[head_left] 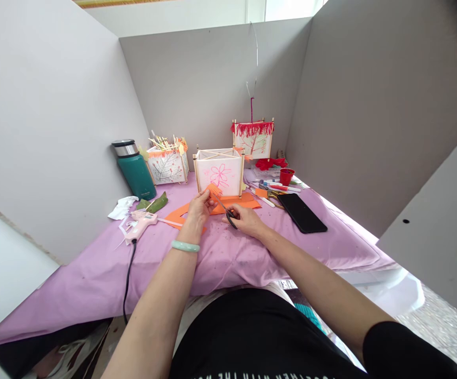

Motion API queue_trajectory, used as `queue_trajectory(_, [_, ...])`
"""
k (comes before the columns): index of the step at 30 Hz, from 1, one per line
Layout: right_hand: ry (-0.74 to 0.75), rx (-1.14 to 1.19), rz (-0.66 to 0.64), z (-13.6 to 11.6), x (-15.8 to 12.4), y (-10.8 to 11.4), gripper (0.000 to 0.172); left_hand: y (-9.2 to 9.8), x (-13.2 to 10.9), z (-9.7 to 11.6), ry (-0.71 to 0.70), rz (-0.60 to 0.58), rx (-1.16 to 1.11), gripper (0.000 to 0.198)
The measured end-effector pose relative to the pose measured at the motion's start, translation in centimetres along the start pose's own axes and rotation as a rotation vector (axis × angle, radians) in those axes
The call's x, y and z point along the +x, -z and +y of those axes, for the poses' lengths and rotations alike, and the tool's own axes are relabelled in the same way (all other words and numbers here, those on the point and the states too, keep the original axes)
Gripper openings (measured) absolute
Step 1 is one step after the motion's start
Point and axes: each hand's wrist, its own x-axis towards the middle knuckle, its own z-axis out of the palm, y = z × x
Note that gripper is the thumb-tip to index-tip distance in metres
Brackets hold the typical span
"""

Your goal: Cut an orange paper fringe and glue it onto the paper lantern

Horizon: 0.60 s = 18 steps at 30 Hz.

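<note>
My left hand (200,207) pinches a small piece of orange paper (213,190) above the purple tablecloth (220,258). My right hand (247,219) grips black-handled scissors (225,208), and their blades point up-left into the paper's edge. More orange paper sheets (241,202) lie flat under and behind both hands. Just beyond them stands a white paper lantern (219,171) with a pink flower drawn on it. A pale green bangle (185,246) circles my left wrist.
A pink glue gun (140,227) with a black cord lies at the left, near a green flask (134,168) and a box of sticks (168,160). A black phone (301,212), pens, a red cup (286,176) and a red-fringed lantern (253,138) sit at the right. Grey partitions enclose the table.
</note>
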Motion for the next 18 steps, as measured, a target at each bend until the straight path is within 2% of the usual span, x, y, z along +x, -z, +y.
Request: queue_trajectory(18, [-0.006,0.001,0.002,-0.10,-0.05,-0.06,0.038,-0.08,0.05,0.01,-0.004,0.024,-0.021,0.011])
